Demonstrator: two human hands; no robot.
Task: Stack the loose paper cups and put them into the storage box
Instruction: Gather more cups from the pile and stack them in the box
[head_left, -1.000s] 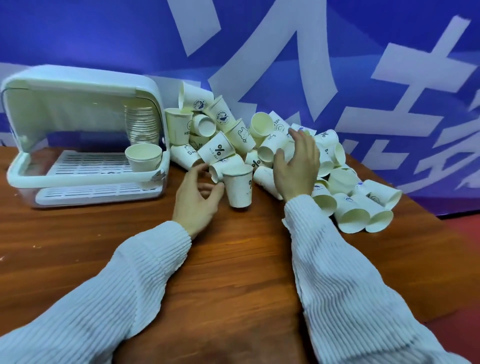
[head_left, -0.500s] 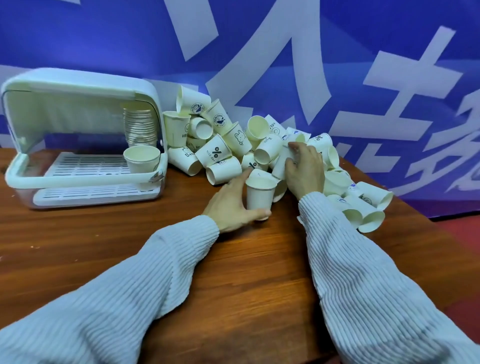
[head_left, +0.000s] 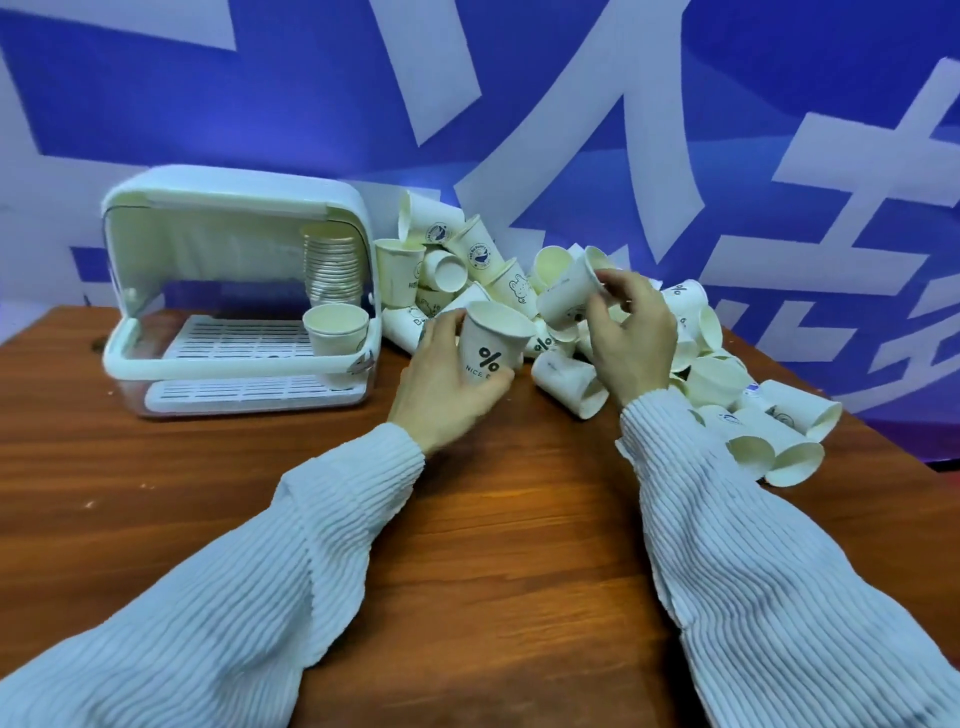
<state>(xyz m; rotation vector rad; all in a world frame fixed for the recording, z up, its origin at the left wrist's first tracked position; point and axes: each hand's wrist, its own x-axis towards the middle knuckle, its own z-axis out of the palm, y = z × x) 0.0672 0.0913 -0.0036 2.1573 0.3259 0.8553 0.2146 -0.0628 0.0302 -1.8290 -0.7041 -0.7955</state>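
My left hand grips an upright white paper cup printed with a percent sign, lifted just above the table. My right hand holds a second paper cup tilted on its side, mouth to the upper right, just right of the first cup. Behind both hands lies a pile of several loose paper cups. At the left stands the white storage box with its lid up; inside are a tall stack of cups and a single upright cup.
The wooden table runs under everything. More loose cups lie at the right, close to the table's right edge. A blue and white banner wall stands right behind the pile and the box.
My left hand has lifted its cup off the table. My right hand has pulled a cup out of the pile and raised it toward the first cup.
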